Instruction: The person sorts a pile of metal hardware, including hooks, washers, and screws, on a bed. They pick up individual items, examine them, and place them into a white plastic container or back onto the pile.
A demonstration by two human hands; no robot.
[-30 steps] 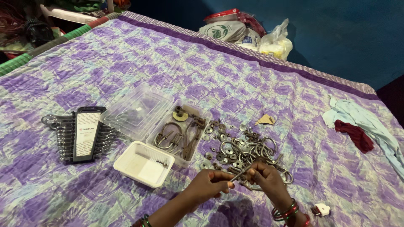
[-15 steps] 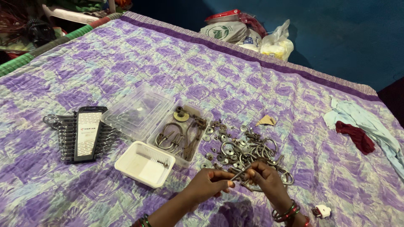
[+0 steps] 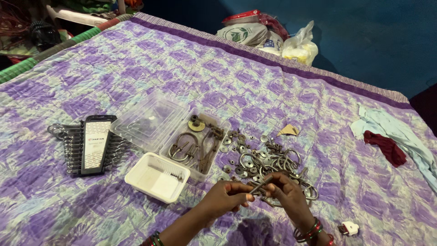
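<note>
Together, left hand [image 3: 227,197] and right hand [image 3: 287,191] pinch a metal bolt [image 3: 260,185].

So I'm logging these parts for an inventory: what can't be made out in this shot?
All in the head view:
- The metal rod pinched between left hand and right hand: its ends are covered by fingers.
- Hardware pile: pieces too small and tangled to count or sort.
- Wrench set: sizes too small to tell.
- White tray: one small dark item, kind unclear.
- Small white and red item near the bottom edge: unidentifiable.
</note>
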